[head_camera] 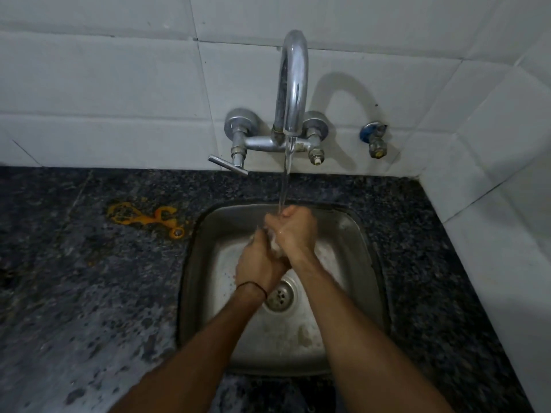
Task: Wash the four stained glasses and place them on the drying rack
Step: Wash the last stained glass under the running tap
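No glass and no drying rack are in view. Both hands are pressed together over the steel sink (366, 263), under the water stream (284, 186) running from the chrome tap (293, 84). My right hand (298, 234) lies on top, its fingers curled at the far end where the water lands. My left hand (258, 265), with a dark thread round the wrist, is tucked against it from the left. White foam (275, 245) shows between the two palms. Whether anything solid lies inside the foam is hidden.
A dark speckled granite counter (89, 293), wet in patches, surrounds the sink. An orange peeler-like tool (146, 219) lies on it left of the basin. The tap lever (228, 165) sticks out leftward. White tiled walls stand behind and at right, with a small blue valve (374, 138).
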